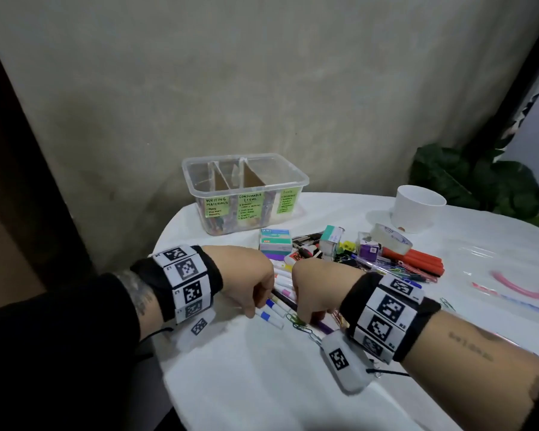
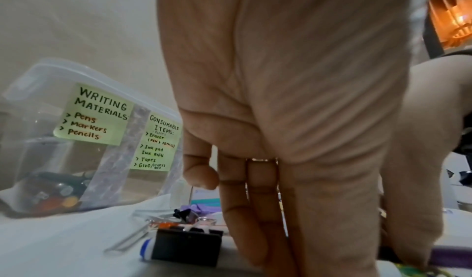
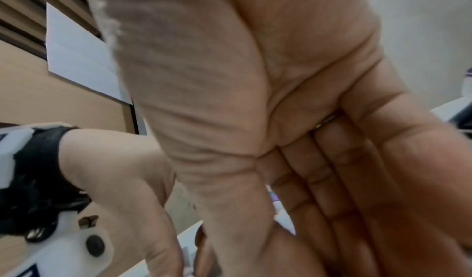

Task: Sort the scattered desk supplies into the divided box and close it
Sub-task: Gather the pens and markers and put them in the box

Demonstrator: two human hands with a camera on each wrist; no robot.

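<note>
Fingers [image 2: 255,210] of my left hand [image 1: 246,276] point down, mostly straight, tips among the markers [image 1: 277,301] on the table [image 1: 262,384]; the little finger alone is curled. I cannot tell whether they grip a marker. My right hand [image 1: 316,284] sits just beside the left, at 3 o'clock from it, fingers extended downward onto the same pile near a purple pen [image 1: 324,327]; any hold on it is hidden in every view.

Box [image 1: 245,194]: at 12 o'clock from both hands, well apart from them, open at the top, with two cardboard dividers. Green labels [image 2: 98,115] on its front read "Writing Materials", "Consumable Items" and "Tools". Some coloured items lie in the left compartment.

Loose supplies lie between hands and box: small cartons [image 1: 276,241], a black binder clip [image 2: 187,248], paper clips [image 1: 301,325], a tape roll [image 1: 392,239] and red markers [image 1: 413,261] at 2 o'clock.

A white cup [image 1: 417,208] stands at 1 o'clock, beyond the tape.
</note>
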